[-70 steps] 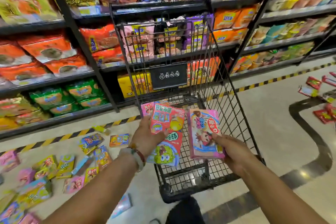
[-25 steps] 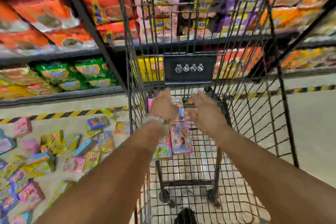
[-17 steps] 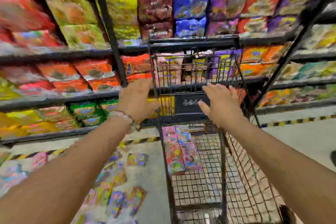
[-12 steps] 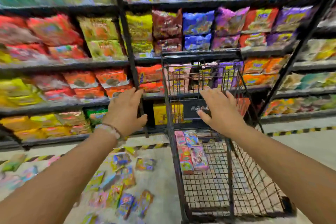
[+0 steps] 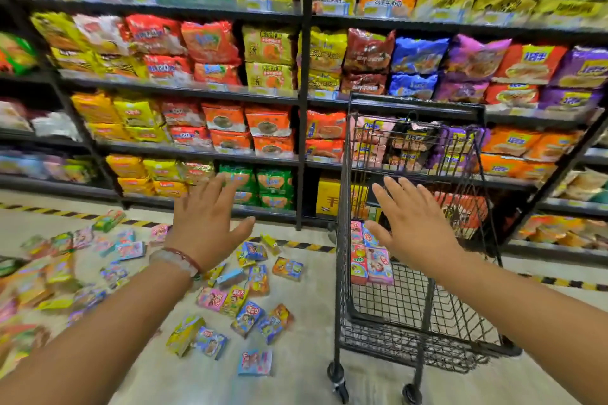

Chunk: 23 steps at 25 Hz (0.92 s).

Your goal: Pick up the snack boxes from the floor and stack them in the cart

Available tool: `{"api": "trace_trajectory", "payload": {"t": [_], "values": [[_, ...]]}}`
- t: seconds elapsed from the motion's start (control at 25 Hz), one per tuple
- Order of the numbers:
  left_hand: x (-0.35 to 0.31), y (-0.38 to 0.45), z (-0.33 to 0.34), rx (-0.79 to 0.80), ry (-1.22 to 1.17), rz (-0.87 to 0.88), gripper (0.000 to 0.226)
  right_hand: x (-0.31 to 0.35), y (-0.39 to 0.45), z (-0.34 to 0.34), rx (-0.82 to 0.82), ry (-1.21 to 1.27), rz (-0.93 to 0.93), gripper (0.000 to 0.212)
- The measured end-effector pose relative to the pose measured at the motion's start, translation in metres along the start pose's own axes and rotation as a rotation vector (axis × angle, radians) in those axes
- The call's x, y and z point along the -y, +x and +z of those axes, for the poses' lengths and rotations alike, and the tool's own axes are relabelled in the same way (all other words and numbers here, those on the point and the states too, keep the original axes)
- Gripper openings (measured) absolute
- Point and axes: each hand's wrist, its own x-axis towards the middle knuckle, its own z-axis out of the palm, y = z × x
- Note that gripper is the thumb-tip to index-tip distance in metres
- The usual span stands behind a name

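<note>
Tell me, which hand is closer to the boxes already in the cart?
Right. The right hand hovers open just above the boxes in the cart; the left hand is off left, over the floor.

Black wire cart holds pink and red snack boxes; yellow-black striped tape crosses the beige floor.

Bunch of colorful little snack boxes scattered flat all over the floor left of the black wire cart, and a few more lie inside it at the far end.
</note>
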Motion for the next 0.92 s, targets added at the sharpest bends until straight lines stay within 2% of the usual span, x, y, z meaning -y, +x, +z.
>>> {"api": "trace_trajectory", "payload": {"t": [0.12, 0.2, 0.36, 0.44, 0.56, 0.68, 0.92], "values": [[0.015, -0.048, 0.0, -0.016, -0.007, -0.108, 0.076, 0.024, -0.028, -0.001, -0.065, 0.009, -0.004, 0.066], [0.023, -0.074, -0.002, -0.007, -0.006, -0.161, 0.082, 0.047, -0.037, 0.0, -0.133, 0.01, -0.009, 0.063], [0.054, -0.112, -0.009, -0.002, -0.023, -0.246, 0.09, 0.095, -0.039, 0.001, -0.153, 0.031, -0.042, 0.063], [0.084, -0.125, -0.012, -0.017, 0.0, -0.254, 0.09, 0.125, -0.036, 0.002, -0.173, 0.037, -0.071, 0.065], [0.133, -0.143, -0.016, 0.011, 0.017, -0.29, 0.076, 0.178, -0.027, 0.008, -0.16, 0.071, -0.105, 0.065], [0.192, -0.163, -0.013, -0.01, 0.023, -0.293, 0.081, 0.243, -0.021, 0.026, -0.165, 0.14, -0.137, 0.067], [0.29, -0.206, 0.013, 0.097, 0.0, -0.353, 0.074, 0.354, -0.014, 0.071, -0.151, 0.203, -0.217, 0.06]]}}
